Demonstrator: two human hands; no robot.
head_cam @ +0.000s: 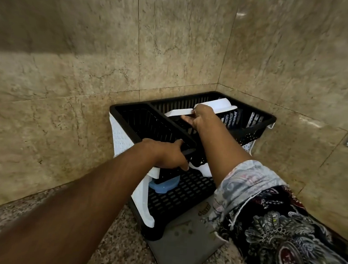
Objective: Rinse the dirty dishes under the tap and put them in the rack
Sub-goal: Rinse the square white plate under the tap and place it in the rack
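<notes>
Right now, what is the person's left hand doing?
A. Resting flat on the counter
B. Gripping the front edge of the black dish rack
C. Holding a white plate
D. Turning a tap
B: the left hand curls round the front rim of the dish rack, seemingly steadying it, while the right hand holds the white plate over the rack's top tier.

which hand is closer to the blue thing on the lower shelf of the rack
Left. The left hand grips the rack's near top rim directly above the blue container. The right hand is farther back, holding a white dish over the upper tier.
</notes>
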